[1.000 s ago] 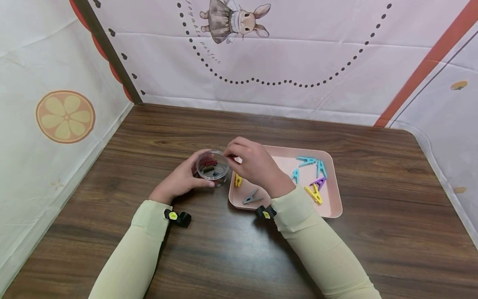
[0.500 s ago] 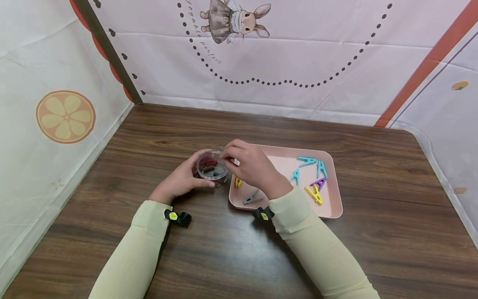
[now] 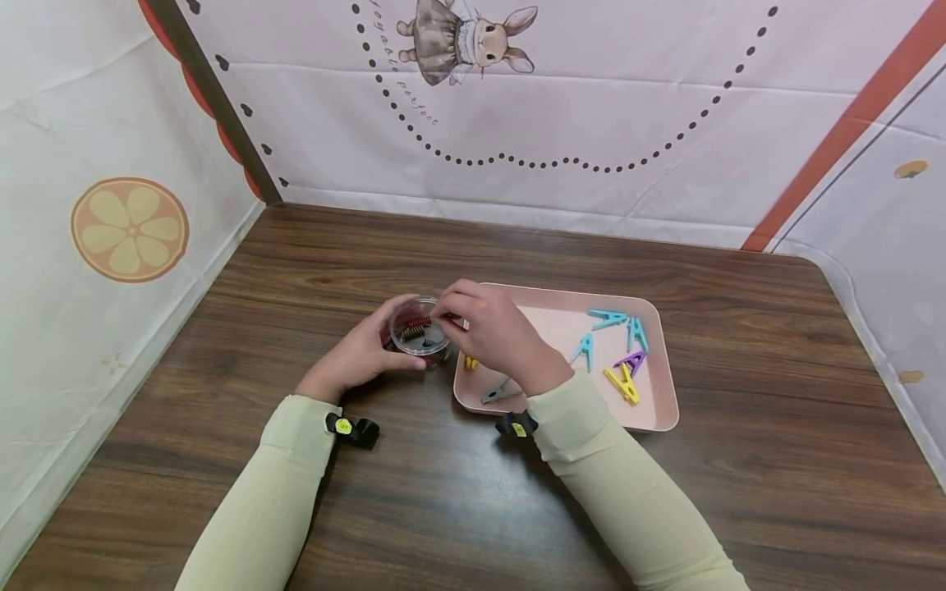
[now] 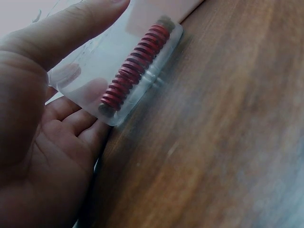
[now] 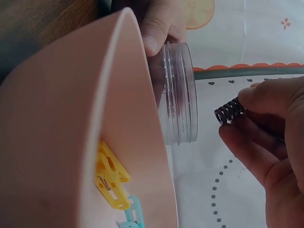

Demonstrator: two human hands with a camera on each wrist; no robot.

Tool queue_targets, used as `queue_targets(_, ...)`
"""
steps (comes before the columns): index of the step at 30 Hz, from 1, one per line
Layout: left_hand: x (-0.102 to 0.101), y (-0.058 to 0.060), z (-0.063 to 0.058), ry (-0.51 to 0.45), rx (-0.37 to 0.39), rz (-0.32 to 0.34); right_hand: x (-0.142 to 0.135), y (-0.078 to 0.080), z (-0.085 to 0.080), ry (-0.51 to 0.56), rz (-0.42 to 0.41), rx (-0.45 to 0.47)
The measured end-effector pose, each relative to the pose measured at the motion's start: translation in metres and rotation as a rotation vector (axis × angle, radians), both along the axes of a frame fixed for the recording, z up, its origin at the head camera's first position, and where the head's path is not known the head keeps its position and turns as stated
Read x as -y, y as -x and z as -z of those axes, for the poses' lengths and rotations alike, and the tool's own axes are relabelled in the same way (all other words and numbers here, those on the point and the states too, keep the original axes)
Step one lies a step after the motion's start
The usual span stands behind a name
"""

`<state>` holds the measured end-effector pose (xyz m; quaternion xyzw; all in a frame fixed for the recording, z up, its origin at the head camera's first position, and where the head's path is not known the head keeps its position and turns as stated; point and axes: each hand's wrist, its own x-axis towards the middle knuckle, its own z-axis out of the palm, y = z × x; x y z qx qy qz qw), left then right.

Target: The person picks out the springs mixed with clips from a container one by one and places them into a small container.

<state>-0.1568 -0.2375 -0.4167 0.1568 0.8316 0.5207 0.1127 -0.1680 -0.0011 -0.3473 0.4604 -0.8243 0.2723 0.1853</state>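
Observation:
My left hand [image 3: 360, 353] grips a clear round jar [image 5: 182, 95], its thumb along the near side. Inside lie a red coil spring [image 3: 419, 322], a brass-coloured spring [image 3: 412, 333] and a small dark one [image 3: 430, 342]. The left wrist view shows red coils [image 4: 135, 66] through the clear wall. Between thumb and fingertips, my right hand [image 3: 497, 330] pinches a short dark spring [image 5: 229, 110], just off the jar's mouth; in the head view those fingers cover the spring and overlap the rim's right edge.
Right of the jar stands a pink tray [image 3: 562, 294] with several plastic clothespins: light blue ones [image 3: 608, 318], a purple one [image 3: 631, 362], a yellow one [image 3: 622, 384] and a grey one [image 3: 501, 391]. Printed cloth [image 3: 591, 123] borders the wooden table [image 3: 414, 509].
My right hand has moved a little left, from beside the jar to over its rim. The left hand and jar have stayed in place.

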Motion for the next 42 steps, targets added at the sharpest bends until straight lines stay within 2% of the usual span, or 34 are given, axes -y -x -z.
queue_targets(26, 0.0006, 0.0016, 0.0018, 0.013, -0.010, -0.001, 0.0034, 0.0017, 0.0051, -0.082, 0.019, 0.115)
queue_targets(42, -0.0003, 0.0010, 0.0000, 0.016, -0.007, 0.001, 0.0027, 0.0033, 0.0075, -0.071, 0.026, 0.101)
